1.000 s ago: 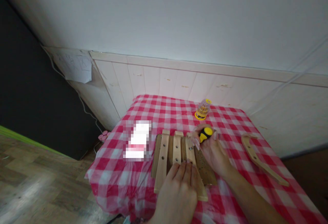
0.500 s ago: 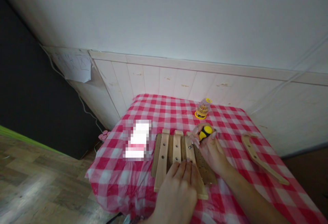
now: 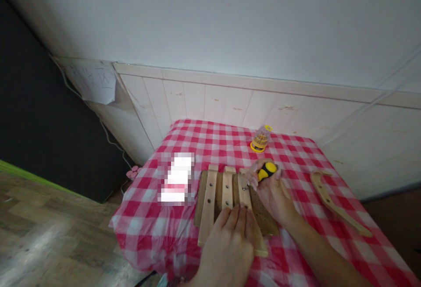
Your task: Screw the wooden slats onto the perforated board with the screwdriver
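Note:
A wooden slatted panel (image 3: 213, 199) lies on the red-and-white checked tablecloth (image 3: 210, 147). My left hand (image 3: 232, 245) lies flat on its near end, fingers stretched out and pressing down on the slats. My right hand (image 3: 269, 188) is closed round a short yellow-and-black screwdriver (image 3: 266, 170), whose tip meets a slat at a screw hole near the panel's far end.
A clear jar with a yellow lid (image 3: 260, 138) stands at the back of the table. A curved wooden piece (image 3: 332, 201) lies to the right. A blurred white object (image 3: 177, 178) sits left of the panel. Panelled wall (image 3: 230, 103) behind; wood floor (image 3: 49, 225) to the left.
The screwdriver handle has tilted slightly to the right in my right hand. My left hand stays pressed on the panel.

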Demonstrator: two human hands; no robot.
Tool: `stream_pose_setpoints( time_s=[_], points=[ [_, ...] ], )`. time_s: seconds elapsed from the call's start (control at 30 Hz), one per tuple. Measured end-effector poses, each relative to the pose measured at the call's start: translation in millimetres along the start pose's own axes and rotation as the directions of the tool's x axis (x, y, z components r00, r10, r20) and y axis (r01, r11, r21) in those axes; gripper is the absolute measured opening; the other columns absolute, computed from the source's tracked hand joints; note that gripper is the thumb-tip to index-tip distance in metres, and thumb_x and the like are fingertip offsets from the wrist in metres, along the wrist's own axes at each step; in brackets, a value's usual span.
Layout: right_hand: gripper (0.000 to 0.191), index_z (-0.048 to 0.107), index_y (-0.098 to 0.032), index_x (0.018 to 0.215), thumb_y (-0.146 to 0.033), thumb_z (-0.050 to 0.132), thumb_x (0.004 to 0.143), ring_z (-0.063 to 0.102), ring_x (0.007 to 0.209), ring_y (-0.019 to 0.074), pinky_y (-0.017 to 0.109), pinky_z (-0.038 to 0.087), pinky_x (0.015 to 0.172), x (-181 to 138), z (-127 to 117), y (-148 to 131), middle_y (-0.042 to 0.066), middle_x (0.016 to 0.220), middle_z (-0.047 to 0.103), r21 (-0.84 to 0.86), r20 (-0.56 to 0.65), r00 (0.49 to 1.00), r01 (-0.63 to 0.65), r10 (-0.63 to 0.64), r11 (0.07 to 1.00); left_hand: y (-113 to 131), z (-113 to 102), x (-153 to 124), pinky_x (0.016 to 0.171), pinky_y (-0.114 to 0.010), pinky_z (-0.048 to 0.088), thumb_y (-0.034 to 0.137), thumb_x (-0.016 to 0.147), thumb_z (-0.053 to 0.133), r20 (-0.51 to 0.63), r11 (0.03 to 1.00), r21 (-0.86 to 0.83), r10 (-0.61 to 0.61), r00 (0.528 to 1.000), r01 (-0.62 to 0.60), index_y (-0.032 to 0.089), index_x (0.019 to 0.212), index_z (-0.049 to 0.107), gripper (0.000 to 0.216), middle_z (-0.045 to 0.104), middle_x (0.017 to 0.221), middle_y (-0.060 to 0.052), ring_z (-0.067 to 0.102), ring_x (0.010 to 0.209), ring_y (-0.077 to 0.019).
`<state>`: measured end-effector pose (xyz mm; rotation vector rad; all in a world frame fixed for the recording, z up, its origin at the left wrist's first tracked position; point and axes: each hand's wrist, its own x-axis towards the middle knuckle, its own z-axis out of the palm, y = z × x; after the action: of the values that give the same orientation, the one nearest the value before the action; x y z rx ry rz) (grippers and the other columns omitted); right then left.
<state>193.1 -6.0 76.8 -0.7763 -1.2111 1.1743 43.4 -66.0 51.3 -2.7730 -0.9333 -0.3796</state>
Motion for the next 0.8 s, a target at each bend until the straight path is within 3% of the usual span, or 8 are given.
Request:
stream_pose_setpoints(
  time_s=[0.2,0.33,0.43,0.8],
  points=[
    [0.042,0.051,-0.028,0.091,-0.069,0.048,0.096,0.061,0.076,0.0247,0.039,0.054,0.064,-2.6,-3.5,5.1,0.003,0.079,0.058,-0.003,0.017,1.000,0.015,-0.015,1.000,0.2,-0.1,0.8,0.087,-0.030,0.060,0.017,0.099,0.057,-0.101,0.999,0.013,-0.029,0.994,0.030,0.007,0.117,0.076,0.027,0.080,0.115,-0.013,0.077,0.103,-0.0215],
    [0.033,0.053,-0.028,0.096,-0.061,0.050,0.100,0.064,0.081,0.0249,0.040,0.054,0.069,-6.2,-6.6,7.3,0.004,0.084,0.063,-0.005,0.042,0.998,0.046,-0.046,0.999,0.2,-1.5,1.4,0.089,-0.031,0.059,0.016,0.099,0.058,-0.043,1.000,0.011,-0.010,0.999,0.010,0.006,0.121,0.074,0.028,0.079,0.118,-0.014,0.076,0.105,-0.0220],
    [0.034,0.054,-0.029,0.101,-0.063,0.053,0.098,0.063,0.080,0.0248,0.040,0.053,0.068,-6.6,-7.0,6.8,0.003,0.081,0.063,-0.019,0.045,0.997,0.063,-0.062,0.998,0.5,-1.4,1.2,0.091,-0.032,0.059,0.015,0.099,0.059,-0.010,1.000,0.002,-0.004,1.000,0.004,0.005,0.124,0.072,0.030,0.077,0.120,-0.016,0.076,0.107,-0.0229],
    [0.032,0.055,-0.031,0.112,-0.060,0.054,0.099,0.051,0.063,0.0183,0.033,0.044,0.060,-6.3,-8.9,10.4,-0.003,0.073,0.054,-0.126,0.033,0.986,0.166,-0.163,0.978,0.3,-1.0,-0.1,0.089,-0.032,0.060,0.017,0.100,0.057,-0.078,1.000,-0.006,-0.025,0.997,0.025,0.006,0.121,0.073,0.029,0.079,0.117,-0.013,0.076,0.103,-0.0218]
  ],
)
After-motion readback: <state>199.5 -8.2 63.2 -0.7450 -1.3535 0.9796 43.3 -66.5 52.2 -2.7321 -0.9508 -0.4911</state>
